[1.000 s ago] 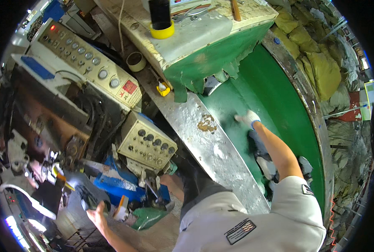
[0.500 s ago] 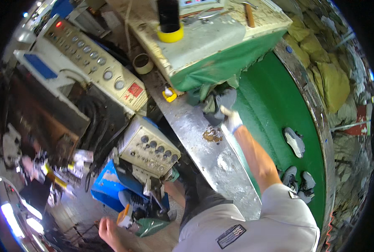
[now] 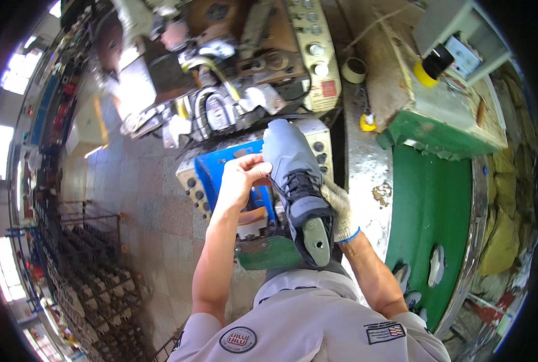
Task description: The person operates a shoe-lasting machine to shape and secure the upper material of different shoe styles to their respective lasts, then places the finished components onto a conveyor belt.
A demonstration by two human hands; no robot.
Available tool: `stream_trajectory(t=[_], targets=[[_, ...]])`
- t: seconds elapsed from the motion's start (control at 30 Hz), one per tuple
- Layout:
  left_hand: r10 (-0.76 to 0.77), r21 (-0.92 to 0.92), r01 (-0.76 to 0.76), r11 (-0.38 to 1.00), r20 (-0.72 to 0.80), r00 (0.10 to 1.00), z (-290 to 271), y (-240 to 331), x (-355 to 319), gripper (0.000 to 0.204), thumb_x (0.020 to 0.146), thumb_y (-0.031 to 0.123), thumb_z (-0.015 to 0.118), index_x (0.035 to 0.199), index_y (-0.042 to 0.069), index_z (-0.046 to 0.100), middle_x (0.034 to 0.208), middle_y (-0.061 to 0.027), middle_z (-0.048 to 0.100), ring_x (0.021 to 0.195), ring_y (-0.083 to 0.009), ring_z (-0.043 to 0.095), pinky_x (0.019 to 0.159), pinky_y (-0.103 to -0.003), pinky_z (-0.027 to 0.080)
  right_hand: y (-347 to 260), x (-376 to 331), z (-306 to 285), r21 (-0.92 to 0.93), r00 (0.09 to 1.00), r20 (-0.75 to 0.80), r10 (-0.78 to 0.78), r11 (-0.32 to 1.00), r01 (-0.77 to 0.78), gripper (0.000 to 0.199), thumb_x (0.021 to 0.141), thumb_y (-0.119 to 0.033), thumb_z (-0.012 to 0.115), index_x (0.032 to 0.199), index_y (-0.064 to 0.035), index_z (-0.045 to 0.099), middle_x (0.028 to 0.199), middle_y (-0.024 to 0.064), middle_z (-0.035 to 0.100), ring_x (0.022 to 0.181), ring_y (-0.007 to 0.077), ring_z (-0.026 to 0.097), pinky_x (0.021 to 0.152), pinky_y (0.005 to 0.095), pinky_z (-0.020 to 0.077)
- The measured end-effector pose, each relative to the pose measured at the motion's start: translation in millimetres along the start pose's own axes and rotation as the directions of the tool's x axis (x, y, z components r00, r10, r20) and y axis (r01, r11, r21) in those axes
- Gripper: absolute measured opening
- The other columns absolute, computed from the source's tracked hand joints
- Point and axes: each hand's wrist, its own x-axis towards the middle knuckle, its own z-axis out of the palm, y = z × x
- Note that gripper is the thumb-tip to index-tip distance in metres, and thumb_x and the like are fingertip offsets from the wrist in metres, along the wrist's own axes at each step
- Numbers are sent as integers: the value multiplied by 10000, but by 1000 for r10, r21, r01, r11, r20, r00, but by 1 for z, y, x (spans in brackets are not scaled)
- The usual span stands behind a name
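A grey shoe upper (image 3: 293,154) with black laces is held up in front of me, toe pointing away. A shoe last (image 3: 317,240) with a hole in its top shows in the heel opening. My bare left hand (image 3: 243,176) pinches the upper's left edge between thumb and fingers. On the other side, my right hand (image 3: 340,212), in a whitish knitted glove with a blue cuff, grips the shoe near the ankle. Its fingers are partly hidden behind the shoe. Just beyond the toe stands a machine (image 3: 214,108) with metal clamps and hoses.
A blue bin (image 3: 220,161) and a knobbed control box (image 3: 322,151) sit behind the shoe. To the right run a metal ledge (image 3: 365,226) and a green trough (image 3: 423,208) with several shoes. Dark racks (image 3: 91,283) stand at left; a green-draped bench (image 3: 438,130) is at far right.
My gloved right hand has come from the grey bundle by the green cloth to the shoe before me. My left hand has risen from lower left onto the shoe. The view has swung left.
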Motion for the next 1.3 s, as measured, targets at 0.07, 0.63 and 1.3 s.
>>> stream_trajectory(t=[0.07,0.63,1.3], targets=[[-4,-47,-3,999,-145,989,-33,-7,-3,179,866,100,764,1006,0,717,808,-32,701,702,-145,683,654,-291,578,14,26,21,-122,999,21,-37,992,40,575,986,-202,619,1483,24,438,1289,91,628,1135,166,616,990,311,502],[179,-230,-346,910,-535,826,-124,12,27,486,850,-75,675,1324,-91,572,1167,-167,703,912,-171,695,768,-220,543,80,164,116,137,988,61,-138,982,129,592,967,-143,671,1488,17,439,1247,76,642,1042,130,626,941,285,511],[135,-194,-241,951,-442,887,-91,-46,28,516,1107,409,387,1074,-5,693,916,-55,716,819,-124,648,779,-294,524,107,194,98,-125,972,-70,-225,969,215,202,1023,-210,594,967,-47,698,891,2,667,800,87,605,729,259,500]])
